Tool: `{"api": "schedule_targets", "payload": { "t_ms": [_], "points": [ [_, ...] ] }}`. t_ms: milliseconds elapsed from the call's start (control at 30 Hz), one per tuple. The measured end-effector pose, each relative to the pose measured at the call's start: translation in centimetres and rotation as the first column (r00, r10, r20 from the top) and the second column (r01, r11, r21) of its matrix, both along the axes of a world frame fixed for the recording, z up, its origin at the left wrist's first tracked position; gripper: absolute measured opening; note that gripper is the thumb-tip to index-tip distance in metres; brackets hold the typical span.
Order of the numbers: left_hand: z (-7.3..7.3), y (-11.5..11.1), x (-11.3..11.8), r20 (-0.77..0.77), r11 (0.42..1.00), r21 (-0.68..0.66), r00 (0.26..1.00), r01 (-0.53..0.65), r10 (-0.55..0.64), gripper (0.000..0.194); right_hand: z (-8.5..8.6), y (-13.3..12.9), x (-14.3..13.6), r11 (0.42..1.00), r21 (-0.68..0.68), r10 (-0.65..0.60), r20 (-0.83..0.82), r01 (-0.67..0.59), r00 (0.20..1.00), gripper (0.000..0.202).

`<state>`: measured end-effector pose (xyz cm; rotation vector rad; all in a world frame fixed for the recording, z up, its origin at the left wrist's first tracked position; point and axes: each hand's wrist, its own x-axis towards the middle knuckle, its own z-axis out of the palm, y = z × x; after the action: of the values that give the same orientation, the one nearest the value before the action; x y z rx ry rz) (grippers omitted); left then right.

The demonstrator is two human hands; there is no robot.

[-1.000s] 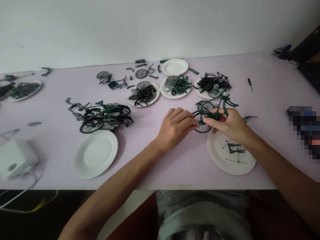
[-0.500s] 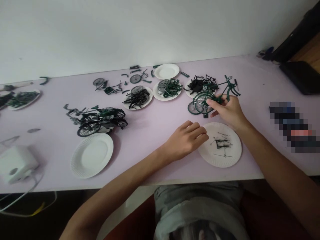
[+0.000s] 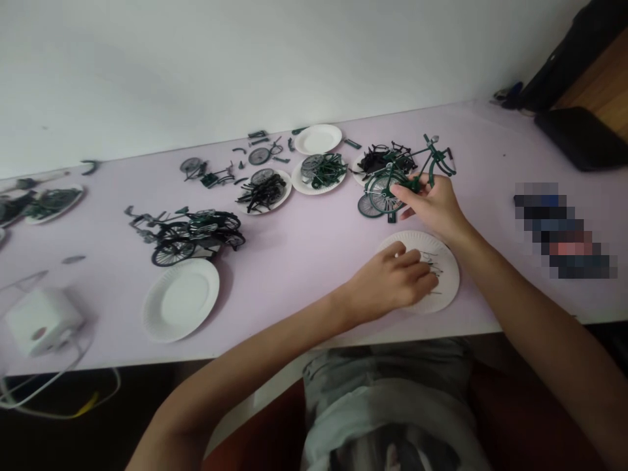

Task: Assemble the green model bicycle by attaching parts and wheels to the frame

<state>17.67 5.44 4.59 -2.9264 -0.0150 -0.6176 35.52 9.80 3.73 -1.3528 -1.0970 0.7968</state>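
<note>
My right hand [image 3: 438, 204] grips a dark green model bicycle [image 3: 384, 192], thumb across the side near the rear wheel. Its handlebar end points up and to the right; a wheel shows at the left end, but I cannot make out one at the handlebar end. A second wheel [image 3: 369, 207] shows just below it. Over a white paper plate [image 3: 450, 281] hovers my left hand [image 3: 395, 280], its fingers curled down toward thin rods and small dark parts [image 3: 432, 265]. The fingertips are hidden, so whatever they may pinch does not show.
Several model bicycles [image 3: 186, 234] stand together at the left behind a white plate [image 3: 181, 301]. Farther back, plates hold black parts [image 3: 265, 190] and green parts [image 3: 324, 171]. A white plug box [image 3: 44, 320] with cables sits at the front left, a black case [image 3: 581, 137] at the right.
My left hand has moved right, from the plate's left edge to over the small parts. My right hand keeps its hold on the bicycle. The camera view has shifted slightly.
</note>
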Motion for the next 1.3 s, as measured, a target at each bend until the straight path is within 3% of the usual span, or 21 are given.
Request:
{"api": "schedule_targets", "payload": {
  "t_ms": [133,333,433,667,867,1100,1300],
  "points": [
    [0.0,0.6,0.4,-0.025,1.0,0.018,1.0,-0.017,0.018,0.024,-0.4,0.4,0.3,0.999,0.015,-0.029,-0.009,0.029,1.0,0.029],
    [-1.2,0.5,1.8,-0.074,0.977,0.109,0.982,0.184,-0.177,0.033,-0.5,0.5,0.4,0.999,0.03,-0.022,0.017,0.021,1.0,0.026],
    [-1.5,0.7,2.3,-0.057,0.967,0.134,0.976,0.215,-0.209,0.035,-0.4,0.4,0.4,1.0,0.025,-0.019,0.027,0.018,0.999,0.026],
    [-1.4,1.3,1.8,-0.104,0.998,-0.022,0.992,0.065,-0.067,0.031,-0.3,0.3,0.3,1.0,-0.003,-0.003,0.023,0.003,1.0,0.027],
    [-2.3,2.7,1.0,-0.085,0.986,-0.164,0.996,0.011,-0.025,0.025,-0.3,0.3,0.3,1.0,0.017,0.016,0.034,-0.017,0.999,0.026],
    [-1.7,2.3,1.2,-0.116,0.995,-0.093,0.993,-0.018,0.007,0.028,-0.2,0.2,0.2,1.0,-0.023,0.017,0.056,-0.016,0.998,0.027],
    [-1.0,1.9,1.6,-0.195,0.983,-0.1,0.972,-0.151,0.129,0.021,-0.3,0.2,0.2,1.0,-0.015,0.018,0.063,-0.017,0.998,0.028]
  ]
}}
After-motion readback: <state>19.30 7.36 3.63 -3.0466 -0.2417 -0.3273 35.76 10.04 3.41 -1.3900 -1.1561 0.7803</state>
